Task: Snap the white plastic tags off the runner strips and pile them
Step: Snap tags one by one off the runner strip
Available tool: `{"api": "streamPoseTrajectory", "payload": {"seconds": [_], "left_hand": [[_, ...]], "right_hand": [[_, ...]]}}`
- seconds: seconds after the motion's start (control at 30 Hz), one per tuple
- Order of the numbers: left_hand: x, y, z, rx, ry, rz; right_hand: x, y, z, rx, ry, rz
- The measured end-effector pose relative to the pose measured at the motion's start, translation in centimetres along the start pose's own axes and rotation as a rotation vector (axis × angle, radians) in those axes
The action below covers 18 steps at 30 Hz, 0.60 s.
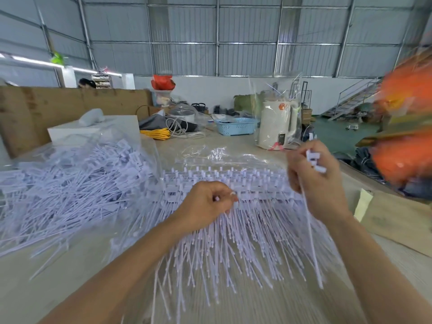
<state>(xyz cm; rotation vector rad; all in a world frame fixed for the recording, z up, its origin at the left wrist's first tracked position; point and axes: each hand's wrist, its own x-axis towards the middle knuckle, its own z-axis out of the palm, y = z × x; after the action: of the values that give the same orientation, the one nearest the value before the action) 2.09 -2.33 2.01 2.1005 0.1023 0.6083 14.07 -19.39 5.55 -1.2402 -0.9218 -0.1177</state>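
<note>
Tag-strewn table, metal-walled warehouse

motion blur smears the orange bags at the right edge, which cuts them off. the left hand covers part of the runner strips, so its fingertip grip cannot be read. the loose tag pile blurs and runs off the left edge. both forearms leave the bottom edge.

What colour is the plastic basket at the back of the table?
Light blue basket, seen in the head view.
</note>
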Motion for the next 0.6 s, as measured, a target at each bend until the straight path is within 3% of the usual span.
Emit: {"api": "streamPoseTrajectory", "payload": {"seconds": [0.1,0.2,0.33,0.5,0.6], "left_hand": [[0.2,0.1,0.0,0.004,0.01,-0.018],[0.3,0.9,-0.1,0.024,-0.061,0.004],[0.3,1.7,-1.0,0.115,-0.197,-0.051],[-0.3,1.4,-2.3,0.202,-0.234,-0.155],[-1.0,1.1,-3.3,0.368,-0.359,-0.2]], "right_hand": [[0.9,0.0,-1.4,0.081,0.069,0.091],[1.1,0.2,-1.2,0.21,0.026,0.263],[0.9,0.8,-0.5,0.196,-0.061,0.347],[0.3,1.2,0.4,0.07,-0.104,0.441],[0.0,1.3,0.9,0.003,-0.138,0.478]]}}
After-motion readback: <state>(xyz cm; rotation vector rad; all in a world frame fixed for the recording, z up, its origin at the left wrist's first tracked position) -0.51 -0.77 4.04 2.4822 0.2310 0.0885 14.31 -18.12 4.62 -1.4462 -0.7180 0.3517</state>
